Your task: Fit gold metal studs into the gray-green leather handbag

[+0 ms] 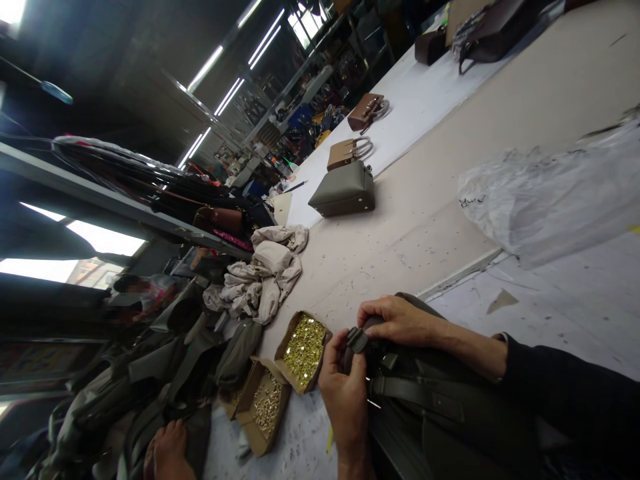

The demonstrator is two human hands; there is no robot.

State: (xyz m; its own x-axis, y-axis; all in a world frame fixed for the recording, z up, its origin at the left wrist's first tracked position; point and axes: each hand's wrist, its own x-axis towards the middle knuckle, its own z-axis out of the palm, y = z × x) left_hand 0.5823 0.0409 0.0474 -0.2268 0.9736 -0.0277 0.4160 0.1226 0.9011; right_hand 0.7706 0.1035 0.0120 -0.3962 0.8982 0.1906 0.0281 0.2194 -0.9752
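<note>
A dark olive handbag (465, 407) lies close in front of me at the lower right. My left hand (345, 393) comes up from the bottom edge, thumb and fingers pinched on a small olive strap tab (357, 340) of the bag. Just beside it, my right hand (403, 323) has its fingers curled round a dark part of the bag's handle, mostly hidden by the fingers. A flat strap (417, 393) runs along the bag below the hands. Left of my left hand stands a cardboard box of shiny gold hardware bits (304, 350).
A second box (265, 407) holds small gold pieces. Another person's hand (170, 450) rests on olive bags (165, 373) at lower left. Crumpled beige cloth (265, 273), a grey-green bag (345, 190), brown bags (367, 110) and plastic film (545, 193) lie on the table.
</note>
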